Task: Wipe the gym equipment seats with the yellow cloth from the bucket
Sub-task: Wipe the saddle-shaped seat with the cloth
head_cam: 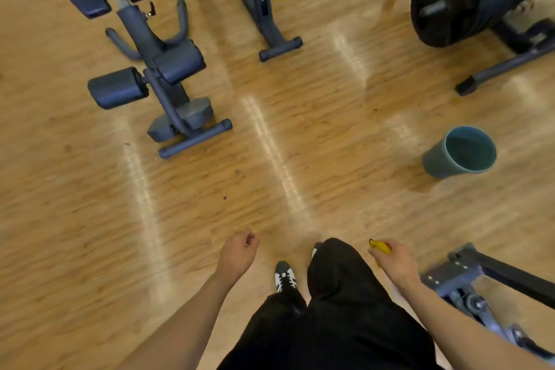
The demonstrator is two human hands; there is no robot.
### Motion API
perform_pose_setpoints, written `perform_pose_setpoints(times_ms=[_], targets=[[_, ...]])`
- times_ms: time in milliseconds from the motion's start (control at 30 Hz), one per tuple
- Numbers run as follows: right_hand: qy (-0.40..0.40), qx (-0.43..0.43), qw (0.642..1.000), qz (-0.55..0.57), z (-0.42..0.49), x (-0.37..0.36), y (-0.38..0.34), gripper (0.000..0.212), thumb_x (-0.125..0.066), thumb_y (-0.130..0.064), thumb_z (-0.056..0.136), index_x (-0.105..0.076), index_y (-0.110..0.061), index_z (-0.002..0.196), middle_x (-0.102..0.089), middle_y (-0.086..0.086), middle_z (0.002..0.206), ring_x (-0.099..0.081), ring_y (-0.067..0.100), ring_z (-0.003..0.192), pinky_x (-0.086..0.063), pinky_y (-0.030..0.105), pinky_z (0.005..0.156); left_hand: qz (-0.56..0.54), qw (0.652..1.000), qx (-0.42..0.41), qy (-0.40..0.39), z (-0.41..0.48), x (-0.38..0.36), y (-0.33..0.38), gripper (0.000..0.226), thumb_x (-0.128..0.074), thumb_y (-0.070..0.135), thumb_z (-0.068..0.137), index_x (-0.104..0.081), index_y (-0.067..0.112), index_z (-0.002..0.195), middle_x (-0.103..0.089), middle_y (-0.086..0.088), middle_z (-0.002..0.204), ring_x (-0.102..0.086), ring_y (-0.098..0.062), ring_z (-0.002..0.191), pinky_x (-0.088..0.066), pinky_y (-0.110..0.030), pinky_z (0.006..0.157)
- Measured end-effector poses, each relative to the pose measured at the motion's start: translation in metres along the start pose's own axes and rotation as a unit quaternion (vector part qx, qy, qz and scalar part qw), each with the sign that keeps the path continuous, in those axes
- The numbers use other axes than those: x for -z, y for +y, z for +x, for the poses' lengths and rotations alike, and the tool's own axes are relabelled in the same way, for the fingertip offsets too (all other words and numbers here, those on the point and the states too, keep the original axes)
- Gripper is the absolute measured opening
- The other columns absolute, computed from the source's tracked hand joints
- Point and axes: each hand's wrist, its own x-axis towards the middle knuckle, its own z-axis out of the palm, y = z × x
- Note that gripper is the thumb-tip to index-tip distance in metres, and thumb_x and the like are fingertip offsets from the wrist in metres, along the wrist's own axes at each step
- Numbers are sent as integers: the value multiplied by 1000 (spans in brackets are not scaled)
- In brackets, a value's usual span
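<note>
Left of the bucket [435, 162] and closer to the person, the right hand [396, 263] grips the bunched yellow cloth [382, 247], fingers curled round it; the left hand [238, 252] hangs loosely curled, holding nothing. The nearest padded bench [177, 63] stands well left of the bucket, its long axis running away from the person, open floor [270, 159] between; the cloth hand is the farther one from it

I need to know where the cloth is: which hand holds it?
The right hand grips the yellow cloth, a bit of which shows past the fingers. The left hand is loosely curled and holds nothing.
</note>
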Motion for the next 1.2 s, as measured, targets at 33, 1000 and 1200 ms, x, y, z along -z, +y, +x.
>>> perform_pose_setpoints(times_ms=[33, 1000, 1200], targets=[[1, -4, 1000, 9, 19, 4, -20, 25, -69, -32, 92, -65, -17, 111, -68, 4, 95, -62, 25, 90, -49, 37, 80, 5, 1000, -1, -5, 20, 11, 11, 21, -54, 27, 102, -66, 15, 91, -68, -2, 83, -62, -22, 80, -46, -36, 73], [36, -63, 991, 115, 525, 190, -599, 27, -74, -39, 87, -64, -24, 107, -63, 1, 93, -63, 29, 89, -49, 37, 64, -33, 998, -1, -61, 611, 289, 447, 37, -47, 34, 107, -62, 12, 80, -65, -5, 78, -61, -24, 79, -48, -42, 80], [30, -67, 987, 146, 621, 206, -715, 37, -74, -41, 86, -64, -20, 115, -65, 4, 93, -66, 30, 94, -37, 24, 51, -8, 998, -18, -64, 728, 356, 529, 42, -44, 41, 107, -64, 12, 86, -69, -9, 83, -64, -24, 78, -49, -40, 74]])
